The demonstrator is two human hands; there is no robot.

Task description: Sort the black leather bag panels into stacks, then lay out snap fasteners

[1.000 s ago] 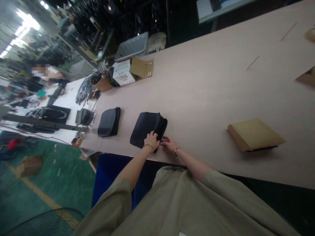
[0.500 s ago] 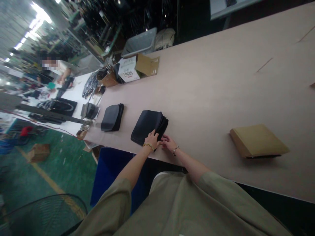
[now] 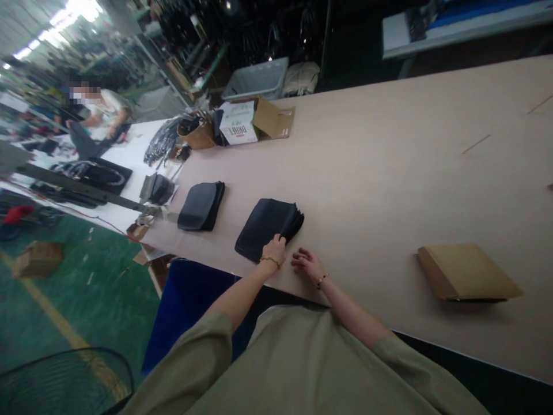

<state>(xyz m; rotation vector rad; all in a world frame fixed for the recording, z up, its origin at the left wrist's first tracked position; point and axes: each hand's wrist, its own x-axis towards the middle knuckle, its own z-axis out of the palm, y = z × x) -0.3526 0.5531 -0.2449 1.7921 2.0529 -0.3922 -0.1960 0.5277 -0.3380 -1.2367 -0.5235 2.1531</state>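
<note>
Up close, our left hand [image 3: 274, 250] pinches the near corner of a stack of black fabric pieces [image 3: 268, 226] on the table [image 3: 389, 173]; our right hand [image 3: 307, 262] rests open just beside it. Further left lies a second black stack [image 3: 201, 206]; a brown folder [image 3: 469, 272] sits well right.

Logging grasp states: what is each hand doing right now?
Left hand: resting on the near corner of the black stack; grip unclear.
Right hand: open, on the table, holding nothing.

Matt black cloth stack [image 3: 268, 227] on smooth, matt table [image 3: 389, 173].
</note>
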